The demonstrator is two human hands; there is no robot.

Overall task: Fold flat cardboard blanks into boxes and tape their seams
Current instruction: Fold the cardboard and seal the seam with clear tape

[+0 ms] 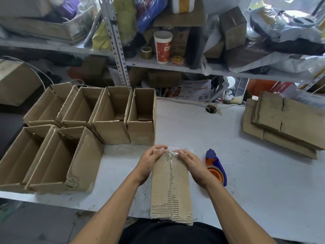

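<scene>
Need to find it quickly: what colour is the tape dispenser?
Blue with an orange core, seen in the head view: tape dispenser.

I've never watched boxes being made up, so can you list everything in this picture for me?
Box being taped: one, brown, table centre, clear tape along its seam.
Finished open boxes: six, brown, two rows on the table's left.
Flat cardboard blanks: one stack, brown, table's right.
Tape dispenser: one, blue and orange, right of the taped box.
Table: one, white.
Paper cup: one, red and white, shelf behind.
Tape roll: one, brownish, beside the cup.
Shelf clutter: bags, cartons, uncounted.
Left hand: grips the box's far end.
Right hand: grips it too.
</scene>
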